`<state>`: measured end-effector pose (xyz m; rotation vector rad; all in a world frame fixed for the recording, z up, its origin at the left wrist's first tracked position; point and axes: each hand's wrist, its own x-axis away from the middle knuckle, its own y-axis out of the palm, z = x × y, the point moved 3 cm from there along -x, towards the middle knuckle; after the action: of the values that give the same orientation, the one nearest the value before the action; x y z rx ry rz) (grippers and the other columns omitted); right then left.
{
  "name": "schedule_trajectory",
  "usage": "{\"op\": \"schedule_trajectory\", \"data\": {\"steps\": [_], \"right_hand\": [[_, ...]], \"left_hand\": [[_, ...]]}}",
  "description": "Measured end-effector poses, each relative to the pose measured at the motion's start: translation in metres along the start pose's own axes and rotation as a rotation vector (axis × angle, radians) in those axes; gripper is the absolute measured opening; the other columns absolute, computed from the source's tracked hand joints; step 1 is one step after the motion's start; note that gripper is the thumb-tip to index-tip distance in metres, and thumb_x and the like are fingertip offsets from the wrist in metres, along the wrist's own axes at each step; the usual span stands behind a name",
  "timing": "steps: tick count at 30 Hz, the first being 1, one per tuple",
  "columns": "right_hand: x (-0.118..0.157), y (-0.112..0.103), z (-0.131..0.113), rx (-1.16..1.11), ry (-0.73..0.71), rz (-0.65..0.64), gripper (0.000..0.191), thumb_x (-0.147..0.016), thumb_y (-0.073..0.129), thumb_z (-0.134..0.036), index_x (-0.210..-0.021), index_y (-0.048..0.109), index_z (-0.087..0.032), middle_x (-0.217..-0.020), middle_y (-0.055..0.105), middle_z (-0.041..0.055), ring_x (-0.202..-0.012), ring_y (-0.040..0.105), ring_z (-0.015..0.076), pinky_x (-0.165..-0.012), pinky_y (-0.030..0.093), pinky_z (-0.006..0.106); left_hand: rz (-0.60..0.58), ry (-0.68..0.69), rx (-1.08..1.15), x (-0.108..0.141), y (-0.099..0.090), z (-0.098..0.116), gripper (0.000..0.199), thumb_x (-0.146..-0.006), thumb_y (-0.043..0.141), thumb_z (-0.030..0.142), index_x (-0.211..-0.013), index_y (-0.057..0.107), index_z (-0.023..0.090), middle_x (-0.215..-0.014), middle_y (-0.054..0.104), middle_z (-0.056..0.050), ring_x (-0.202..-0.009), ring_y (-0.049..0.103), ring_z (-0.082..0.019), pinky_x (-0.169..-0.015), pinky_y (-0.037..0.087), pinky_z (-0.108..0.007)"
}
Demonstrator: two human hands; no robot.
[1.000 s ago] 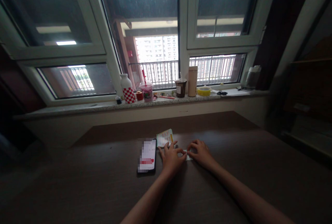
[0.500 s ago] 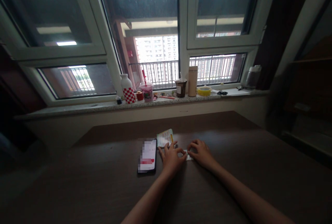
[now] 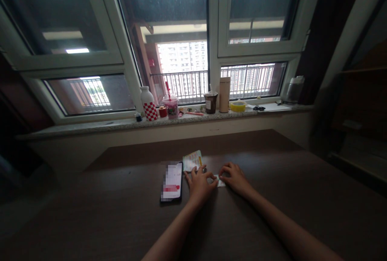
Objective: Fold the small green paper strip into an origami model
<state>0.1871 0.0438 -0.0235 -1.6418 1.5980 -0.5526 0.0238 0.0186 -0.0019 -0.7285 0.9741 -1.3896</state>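
A small whitish piece (image 3: pixel 221 181), perhaps paper or a sticker with a bit of green on it, lies on the dark table between my hands. My left hand (image 3: pixel 200 182) pinches its left edge with thumb and index finger, the other fingers spread over the tabletop. From the other side, my right hand (image 3: pixel 235 177) has thumb and fingertips closed at the piece's upper right edge. Just beyond my left fingers is a printed light green and white card or packet (image 3: pixel 192 160). A phone (image 3: pixel 172 182) with a lit screen lies left of that hand.
The brown table (image 3: pixel 121 220) reaches toward the window. On the stone sill (image 3: pixel 121 124) stand a red-checked bottle (image 3: pixel 149 105), a pink drink cup (image 3: pixel 171 107), a brown drink cup (image 3: pixel 211 103), a tan flask (image 3: pixel 224 95), yellow tape (image 3: pixel 238 106) and scissors (image 3: pixel 259 108).
My right fingertips have shifted slightly up and right, so more of the small piece shows. My left hand stays in place.
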Motion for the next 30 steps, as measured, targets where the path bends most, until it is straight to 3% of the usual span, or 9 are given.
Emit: {"op": "schedule_trajectory", "data": {"steps": [19,24,30], "right_hand": [[0.002,0.002,-0.002,0.027,-0.011,0.072,0.012,-0.075,0.067,-0.034,-0.084,0.069,-0.025,-0.105,0.058,0.0049,-0.104,0.051,0.0232,-0.092,0.038,0.036],[0.003,-0.005,0.005,-0.116,-0.058,0.135,0.012,-0.081,0.059,-0.026,-0.087,0.068,-0.022,-0.098,0.060,0.0048,-0.100,0.054,0.0204,-0.092,0.040,0.034],[0.011,-0.014,0.012,-0.176,-0.201,0.024,0.013,-0.078,0.063,-0.026,-0.082,0.075,-0.025,-0.102,0.061,0.0057,-0.104,0.053,0.0214,-0.096,0.039,0.035]], "left_hand": [[-0.016,0.014,-0.014,-0.002,0.000,0.000,0.019,-0.075,0.061,0.048,-0.085,0.072,0.037,-0.141,0.047,0.006,-0.137,0.024,-0.032,-0.109,-0.004,-0.064],[-0.008,0.010,-0.017,-0.001,0.002,0.000,0.018,-0.076,0.061,0.047,-0.086,0.072,0.037,-0.142,0.046,0.006,-0.137,0.023,-0.032,-0.110,-0.004,-0.063],[0.018,0.026,0.014,-0.002,0.005,-0.003,0.017,-0.076,0.062,0.047,-0.085,0.072,0.037,-0.140,0.047,0.006,-0.137,0.024,-0.033,-0.109,-0.004,-0.065]]}}
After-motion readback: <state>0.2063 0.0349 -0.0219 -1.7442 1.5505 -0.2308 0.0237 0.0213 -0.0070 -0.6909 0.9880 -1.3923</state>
